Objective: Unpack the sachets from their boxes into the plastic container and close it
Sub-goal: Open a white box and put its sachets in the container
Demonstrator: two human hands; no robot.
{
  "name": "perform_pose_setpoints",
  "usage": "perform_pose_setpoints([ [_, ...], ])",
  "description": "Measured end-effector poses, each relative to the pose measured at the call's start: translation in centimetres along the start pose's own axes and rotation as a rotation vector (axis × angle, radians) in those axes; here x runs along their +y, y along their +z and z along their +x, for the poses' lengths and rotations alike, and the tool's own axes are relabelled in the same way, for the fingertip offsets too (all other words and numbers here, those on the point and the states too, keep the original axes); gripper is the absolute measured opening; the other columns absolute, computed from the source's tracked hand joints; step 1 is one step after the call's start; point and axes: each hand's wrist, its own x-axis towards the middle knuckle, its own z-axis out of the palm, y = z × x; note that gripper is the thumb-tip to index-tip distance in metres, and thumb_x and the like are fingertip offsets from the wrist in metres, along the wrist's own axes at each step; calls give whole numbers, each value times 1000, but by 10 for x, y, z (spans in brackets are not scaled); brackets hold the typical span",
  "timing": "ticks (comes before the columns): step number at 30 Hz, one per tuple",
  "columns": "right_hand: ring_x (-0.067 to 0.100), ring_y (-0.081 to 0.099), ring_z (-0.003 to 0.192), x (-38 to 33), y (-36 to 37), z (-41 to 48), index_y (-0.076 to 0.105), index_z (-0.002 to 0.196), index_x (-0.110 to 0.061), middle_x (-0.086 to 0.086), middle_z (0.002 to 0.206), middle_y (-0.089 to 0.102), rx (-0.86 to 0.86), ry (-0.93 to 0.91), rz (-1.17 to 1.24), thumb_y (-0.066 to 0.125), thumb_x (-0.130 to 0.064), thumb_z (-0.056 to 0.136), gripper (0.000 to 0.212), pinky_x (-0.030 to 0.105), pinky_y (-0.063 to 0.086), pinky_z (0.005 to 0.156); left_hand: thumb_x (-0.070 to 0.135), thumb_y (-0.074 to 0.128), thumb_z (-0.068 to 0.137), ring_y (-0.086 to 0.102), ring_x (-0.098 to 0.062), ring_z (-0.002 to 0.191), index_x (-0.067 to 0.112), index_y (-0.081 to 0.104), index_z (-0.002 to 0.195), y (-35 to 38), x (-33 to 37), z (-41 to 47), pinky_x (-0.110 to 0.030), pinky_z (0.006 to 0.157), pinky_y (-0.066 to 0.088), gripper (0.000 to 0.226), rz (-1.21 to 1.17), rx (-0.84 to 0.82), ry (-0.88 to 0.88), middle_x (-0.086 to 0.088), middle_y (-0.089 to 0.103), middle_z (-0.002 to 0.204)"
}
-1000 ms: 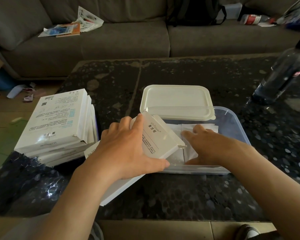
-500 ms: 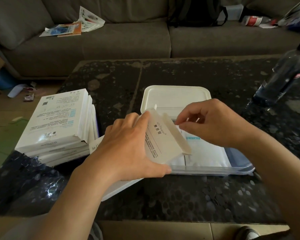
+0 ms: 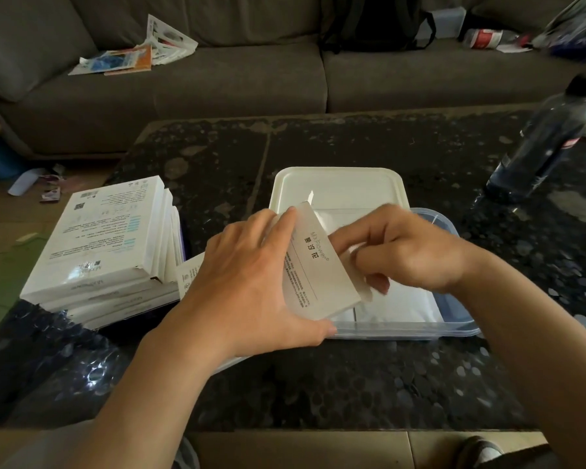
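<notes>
Our left hand (image 3: 251, 289) grips a flat white box (image 3: 318, 275) with printed text on its face, fingers over the far edge and thumb under the near corner. We hold it tilted, with its open end turned toward the right, above the near left corner of the plastic container (image 3: 460, 328).

Our right hand (image 3: 410, 252) is at that open end with its fingers curled. Thumb and fingers pinch what looks like the white edge of a sachet (image 3: 352, 249) at the box's mouth; the motion blur there keeps us from being sure. A loose flap of the box hangs just below this hand.

The clear container sits on the dark speckled tabletop (image 3: 352, 384), straight ahead of us. White sachets (image 3: 396, 304) lie flat inside it. Its cream lid (image 3: 339, 187) rests off the container, overlapping the far rim.

To the left, a stack of boxes (image 3: 105, 238) of the same kind stands on the tabletop, and another white box lies beside it, partly hidden under our left hand.

A dark bottle (image 3: 548, 140) stands at the far right of the tabletop, well apart from the container. Beyond is a grey sofa (image 3: 217, 79) with loose papers (image 3: 132, 52) and a black backpack (image 3: 376, 22) on it.
</notes>
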Motion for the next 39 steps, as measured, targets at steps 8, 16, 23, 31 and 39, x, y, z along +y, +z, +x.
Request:
perform_pose_setpoints([
  [8, -1, 56, 77, -25, -11, -17, 68, 119, -41, -8, 102, 60, 299, -302, -538, 73, -26, 83, 39, 13, 46, 62, 82, 76, 53, 14, 2, 141, 52, 8, 158, -20, 17, 2, -36, 124, 24, 129, -168, -73, 134, 32, 14, 155],
  [16, 20, 67, 72, -10, -16, -49, 76, 112, -8, 9, 88, 70, 722, -506, -865, 59, -24, 94, 30, 39, 56, 53, 88, 62, 64, -10, 5, 151, 34, -3, 165, -11, 38, 6, -21, 116, -8, 132, 17, 103, 237, 15, -3, 173],
  [23, 23, 64, 62, 25, -49, -129, 77, 107, -6, 10, 78, 71, 1140, -292, -996, 63, -15, 93, 22, 42, 55, 52, 39, 58, 101, 52, -44, 138, 1, 53, 148, 22, 70, 16, -60, 112, 44, 60, 70, 566, 381, -24, 52, 151],
  [31, 34, 64, 62, 68, -67, -196, 77, 89, -10, 8, 76, 70, 1214, 279, -1148, 60, -24, 94, 22, 40, 55, 56, 37, 62, 92, 61, -38, 131, 7, 64, 140, 54, 92, 17, -54, 105, 49, 56, 63, 379, 374, -16, 61, 145],
  [39, 27, 54, 38, 101, -33, -189, 58, 61, -11, 1, 55, 57, 881, 648, -1286, 80, -5, 67, 24, 23, 25, 46, 42, 58, 93, 64, -34, 127, 9, 68, 135, 63, 82, 18, -51, 100, 54, 55, 11, 237, 262, -10, 66, 140],
])
